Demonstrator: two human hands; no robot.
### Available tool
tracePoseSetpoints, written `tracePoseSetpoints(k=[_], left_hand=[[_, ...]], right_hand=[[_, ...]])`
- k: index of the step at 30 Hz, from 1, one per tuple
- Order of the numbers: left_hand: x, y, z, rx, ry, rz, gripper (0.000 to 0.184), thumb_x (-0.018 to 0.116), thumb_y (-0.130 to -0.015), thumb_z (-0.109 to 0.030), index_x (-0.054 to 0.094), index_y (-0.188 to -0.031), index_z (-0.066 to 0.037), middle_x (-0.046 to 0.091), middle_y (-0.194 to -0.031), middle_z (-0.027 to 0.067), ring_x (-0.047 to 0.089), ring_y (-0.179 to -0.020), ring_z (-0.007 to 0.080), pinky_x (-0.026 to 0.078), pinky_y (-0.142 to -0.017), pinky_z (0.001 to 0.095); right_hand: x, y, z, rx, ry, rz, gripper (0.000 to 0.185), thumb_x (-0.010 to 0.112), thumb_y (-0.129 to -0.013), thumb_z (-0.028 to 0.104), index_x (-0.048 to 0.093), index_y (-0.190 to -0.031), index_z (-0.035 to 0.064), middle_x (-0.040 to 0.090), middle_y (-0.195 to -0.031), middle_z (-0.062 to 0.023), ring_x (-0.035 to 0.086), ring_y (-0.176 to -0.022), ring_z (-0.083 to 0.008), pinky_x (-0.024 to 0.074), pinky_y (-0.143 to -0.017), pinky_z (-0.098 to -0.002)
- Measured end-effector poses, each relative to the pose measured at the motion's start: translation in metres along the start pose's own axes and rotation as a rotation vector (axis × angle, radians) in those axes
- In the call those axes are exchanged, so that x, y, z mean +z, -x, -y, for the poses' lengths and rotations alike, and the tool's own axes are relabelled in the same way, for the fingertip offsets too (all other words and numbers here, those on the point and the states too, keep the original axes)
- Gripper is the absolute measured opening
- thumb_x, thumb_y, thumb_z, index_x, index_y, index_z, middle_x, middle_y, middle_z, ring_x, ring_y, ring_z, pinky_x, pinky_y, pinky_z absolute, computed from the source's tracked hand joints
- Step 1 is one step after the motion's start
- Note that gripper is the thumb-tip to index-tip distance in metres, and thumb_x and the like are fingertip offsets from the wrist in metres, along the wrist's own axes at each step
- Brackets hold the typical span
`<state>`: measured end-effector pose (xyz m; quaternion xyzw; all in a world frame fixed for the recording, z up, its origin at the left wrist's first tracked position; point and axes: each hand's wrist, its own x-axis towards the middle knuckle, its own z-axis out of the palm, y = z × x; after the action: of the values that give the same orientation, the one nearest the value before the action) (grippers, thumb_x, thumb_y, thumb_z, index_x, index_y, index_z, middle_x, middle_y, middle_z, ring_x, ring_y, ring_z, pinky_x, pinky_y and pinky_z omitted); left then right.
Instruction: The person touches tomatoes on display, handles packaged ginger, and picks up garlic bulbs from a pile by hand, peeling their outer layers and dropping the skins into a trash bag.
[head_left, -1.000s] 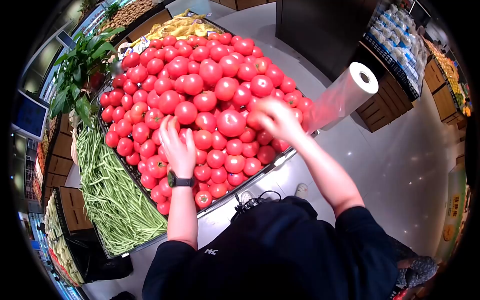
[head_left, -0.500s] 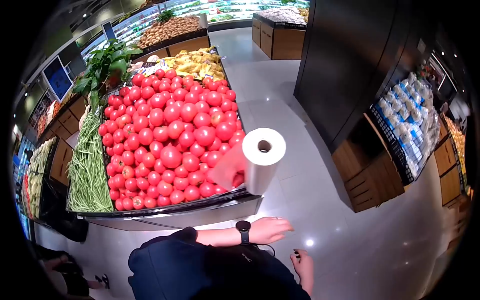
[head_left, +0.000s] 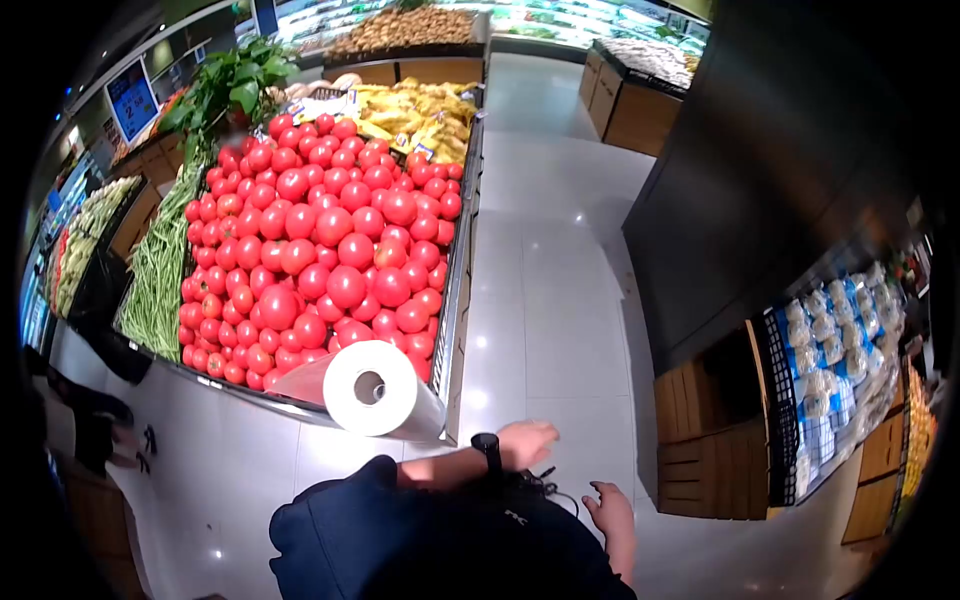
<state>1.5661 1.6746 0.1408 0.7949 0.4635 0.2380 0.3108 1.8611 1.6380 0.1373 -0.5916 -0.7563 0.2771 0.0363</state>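
My left hand [head_left: 527, 444], with a dark watch [head_left: 487, 452] on its wrist, hangs in front of my body over the tiled floor. Its fingers are loosely stretched out and a little smeared, with nothing in them. My right hand [head_left: 609, 512] is lower and to the right, thumb and fingers apart, also empty. Nearest to my left hand is a roll of clear plastic bags [head_left: 412, 400], standing upright at the stand's front corner; one bag end trails left from it. Behind the roll, a big pile of red tomatoes [head_left: 300, 220] fills the display.
Green beans [head_left: 160, 265] lie left of the tomatoes; yellow produce [head_left: 420, 115] and a leafy plant [head_left: 232, 85] are behind. A dark pillar [head_left: 770, 170] and a rack of bagged white goods [head_left: 830, 350] stand right of the tiled aisle [head_left: 540, 290]. A person's legs [head_left: 120, 445] show at left.
The view has turned and moved right, so the tomato stand and bag roll now sit further left. The roll is closer to my left forearm. Both hands stay empty before my body.
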Motion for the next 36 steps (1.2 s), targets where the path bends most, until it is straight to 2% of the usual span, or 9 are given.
tracePoseSetpoints(k=[7,10,12,18,22,26,29,33,36], left_hand=[[0.035,-0.028,0.121,-0.551,0.483,0.488,0.053,0.043,-0.098,-0.044,0.056,-0.126,-0.001,0.063,-0.117,0.0116,0.056,-0.109,0.0183,0.044,-0.092,0.0329],[0.076,-0.01,0.173,-0.697,1.174,0.147,0.056,0.043,-0.099,-0.046,0.046,-0.139,-0.007,0.052,-0.138,0.007,0.047,-0.125,0.0183,0.037,-0.103,0.0329],[0.086,-0.016,0.207,-0.41,0.786,0.207,0.064,0.045,-0.096,-0.056,0.045,-0.141,-0.01,0.048,-0.141,0.01,0.045,-0.127,0.0228,0.036,-0.105,0.0365],[0.088,-0.093,0.24,-0.975,0.824,0.11,0.1,0.051,-0.078,-0.078,0.03,-0.15,-0.013,0.033,-0.153,0.0145,0.032,-0.139,0.0298,0.029,-0.111,0.0413],[-0.027,-0.156,0.168,-0.935,0.671,0.069,0.067,0.071,-0.08,-0.055,0.053,-0.12,-0.003,0.062,-0.109,0.0129,0.053,-0.111,0.0223,0.042,-0.092,0.0346],[-0.034,-0.156,0.164,-0.971,0.687,-0.034,0.081,0.068,-0.076,-0.065,0.051,-0.126,-0.003,0.056,-0.12,0.0235,0.051,-0.117,0.035,0.042,-0.095,0.0418],[-0.043,-0.132,0.17,-0.972,0.935,-0.319,0.062,0.07,-0.083,-0.051,0.054,-0.122,-0.004,0.059,-0.114,0.0111,0.054,-0.107,0.0209,0.044,-0.089,0.0351],[-0.036,-0.116,0.189,-0.822,1.287,-0.744,0.058,0.065,-0.09,-0.044,0.048,-0.13,-0.007,0.054,-0.114,0.0015,0.046,-0.107,0.0111,0.039,-0.092,0.0296],[-0.046,-0.121,0.233,-0.634,0.528,-0.821,0.044,0.056,-0.096,-0.037,0.051,-0.127,-0.007,0.055,-0.11,0.0037,0.047,-0.107,0.0134,0.039,-0.094,0.0299]], right_hand=[[-0.046,-0.116,-0.053,-0.072,-0.066,0.273,0.038,0.069,-0.082,0.027,0.066,-0.113,0.0058,0.066,-0.108,-0.0176,0.064,-0.097,-0.0348,0.051,-0.085,-0.0413],[-0.066,-0.198,-0.062,-0.142,-0.009,0.508,0.036,0.067,-0.083,0.027,0.067,-0.111,0.0046,0.067,-0.102,-0.0191,0.064,-0.097,-0.0348,0.0505,-0.084,-0.041],[-0.096,-0.246,-0.044,-0.137,0.049,0.682,0.033,0.064,-0.083,0.027,0.067,-0.106,0.0034,0.067,-0.098,-0.0211,0.065,-0.096,-0.0352,0.0499,-0.083,-0.0417],[-0.155,-0.404,-0.047,-0.373,-0.214,0.911,0.03,0.057,-0.086,0.028,0.068,-0.098,0.0032,0.067,-0.096,-0.023,0.065,-0.093,-0.0383,0.0486,-0.08,-0.0441],[-0.146,-0.51,-0.048,-0.648,-0.049,1.085,0.03,0.055,-0.086,0.028,0.068,-0.097,0.0034,0.067,-0.096,-0.0227,0.064,-0.092,-0.0391,0.0485,-0.081,-0.0445],[-0.122,-0.56,-0.009,-0.843,0.205,1.129,0.029,0.054,-0.086,0.028,0.068,-0.095,0.0035,0.067,-0.095,-0.0223,0.064,-0.091,-0.0397,0.0485,-0.081,-0.0448],[-0.108,-0.591,0.081,-0.815,0.529,0.975,0.028,0.055,-0.084,0.027,0.067,-0.091,0.0033,0.066,-0.092,-0.0217,0.063,-0.091,-0.0399,0.0486,-0.081,-0.0449],[-0.113,-0.632,0.187,-1.477,0.465,0.955,0.018,0.057,-0.078,0.024,0.065,-0.08,0.0076,0.067,-0.084,-0.0134,0.064,-0.086,-0.0343,0.0513,-0.073,-0.0443],[-0.094,-0.68,0.204,-1.466,0.495,0.952,0.018,0.059,-0.078,0.022,0.066,-0.082,0.0059,0.067,-0.084,-0.0139,0.063,-0.086,-0.0354,0.0511,-0.073,-0.0421]])
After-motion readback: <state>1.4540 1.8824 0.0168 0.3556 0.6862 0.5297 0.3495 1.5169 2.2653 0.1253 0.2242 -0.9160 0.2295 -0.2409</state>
